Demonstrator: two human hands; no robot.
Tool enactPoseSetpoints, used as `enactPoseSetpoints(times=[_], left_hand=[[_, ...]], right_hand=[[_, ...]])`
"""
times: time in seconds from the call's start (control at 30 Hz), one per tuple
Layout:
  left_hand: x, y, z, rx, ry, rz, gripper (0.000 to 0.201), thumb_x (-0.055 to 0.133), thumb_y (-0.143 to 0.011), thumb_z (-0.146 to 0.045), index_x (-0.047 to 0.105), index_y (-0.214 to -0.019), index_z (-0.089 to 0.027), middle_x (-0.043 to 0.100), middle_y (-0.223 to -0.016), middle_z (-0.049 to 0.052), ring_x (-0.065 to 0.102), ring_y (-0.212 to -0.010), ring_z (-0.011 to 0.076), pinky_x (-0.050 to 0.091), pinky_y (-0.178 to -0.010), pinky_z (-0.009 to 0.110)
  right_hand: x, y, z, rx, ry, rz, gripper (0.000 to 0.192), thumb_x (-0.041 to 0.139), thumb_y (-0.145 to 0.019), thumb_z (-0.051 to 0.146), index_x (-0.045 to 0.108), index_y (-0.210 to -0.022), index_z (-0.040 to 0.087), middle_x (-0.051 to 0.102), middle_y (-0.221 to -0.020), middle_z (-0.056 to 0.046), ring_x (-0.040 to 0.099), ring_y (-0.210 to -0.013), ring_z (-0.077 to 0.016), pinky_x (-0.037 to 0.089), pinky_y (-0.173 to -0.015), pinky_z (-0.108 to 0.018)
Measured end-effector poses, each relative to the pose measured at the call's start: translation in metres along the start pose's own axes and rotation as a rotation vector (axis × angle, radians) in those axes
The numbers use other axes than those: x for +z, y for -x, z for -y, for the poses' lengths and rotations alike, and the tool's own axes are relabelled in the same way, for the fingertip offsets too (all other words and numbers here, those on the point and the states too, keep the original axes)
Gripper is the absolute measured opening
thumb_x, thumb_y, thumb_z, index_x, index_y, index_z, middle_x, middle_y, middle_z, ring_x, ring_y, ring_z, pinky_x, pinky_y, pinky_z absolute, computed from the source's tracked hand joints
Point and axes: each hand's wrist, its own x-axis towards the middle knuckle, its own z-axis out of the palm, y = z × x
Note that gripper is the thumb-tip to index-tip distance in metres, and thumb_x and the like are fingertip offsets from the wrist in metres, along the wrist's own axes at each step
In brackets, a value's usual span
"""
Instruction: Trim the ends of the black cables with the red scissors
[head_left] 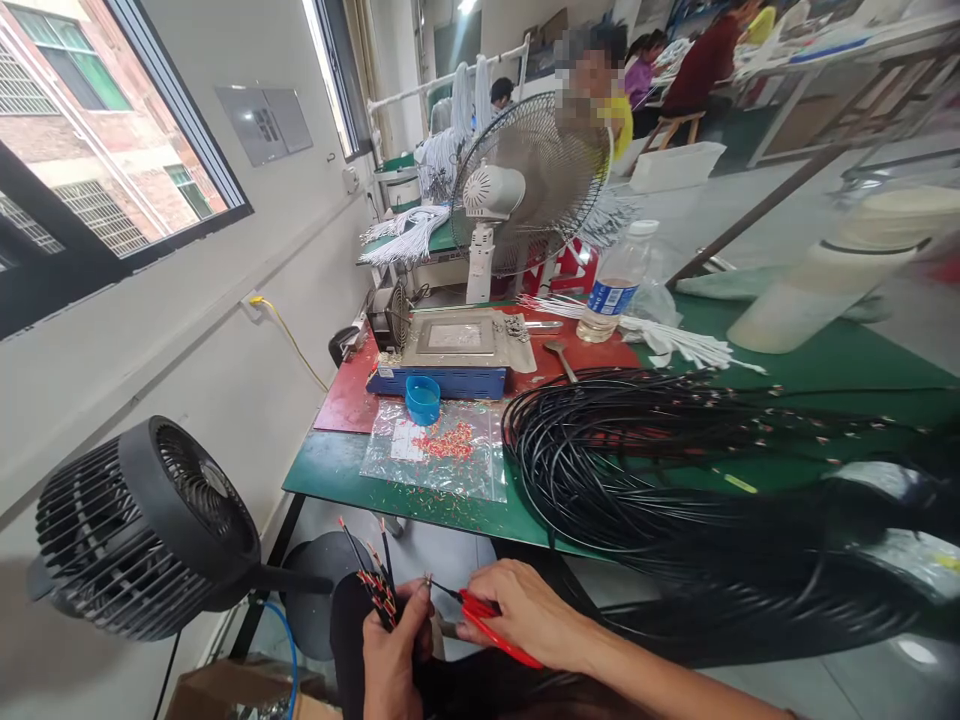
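Note:
At the bottom centre my left hand is closed around a bundle of black cables, whose stripped ends show short red and black wires. Between its thumb and forefinger a thin wire end sticks up. My right hand is closed on red-handled scissors, with the dark, narrow blades pointing left at that wire end. Whether the blades touch the wire is too small to tell. Both hands are over my lap, in front of the green table.
A large coil of black cables lies on the table and hangs off its front edge. A clear bag carries red clippings beside a blue cup. Behind are a blue-based device, a bottle and a fan. A black fan stands left.

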Motion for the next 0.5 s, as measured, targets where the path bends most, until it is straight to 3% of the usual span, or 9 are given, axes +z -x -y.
enactPoseSetpoints(times=[0.2,0.5], left_hand=[[-0.0024,-0.0033,0.0006,0.000,-0.033,-0.015,0.038,0.071,-0.052,-0.037,0.059,-0.074,-0.010,0.043,-0.042,-0.008,0.028,-0.037,-0.0001,0.019,-0.039,0.019],[-0.0045,-0.0053,0.0027,-0.037,-0.041,-0.039,0.041,0.073,-0.048,-0.041,0.062,-0.071,-0.010,0.037,-0.039,-0.009,0.026,-0.036,-0.0004,0.018,-0.039,0.018]], right_hand=[[0.0004,-0.0029,0.0015,0.029,0.009,0.023,0.041,0.058,-0.068,0.045,0.047,-0.046,0.013,0.023,-0.048,0.006,0.016,-0.050,-0.0063,0.013,-0.047,-0.021],[0.0050,-0.0064,0.0007,0.047,0.001,0.044,0.035,0.056,-0.067,0.034,0.049,-0.045,0.008,0.022,-0.046,0.005,0.015,-0.049,-0.0052,0.012,-0.046,-0.022]])
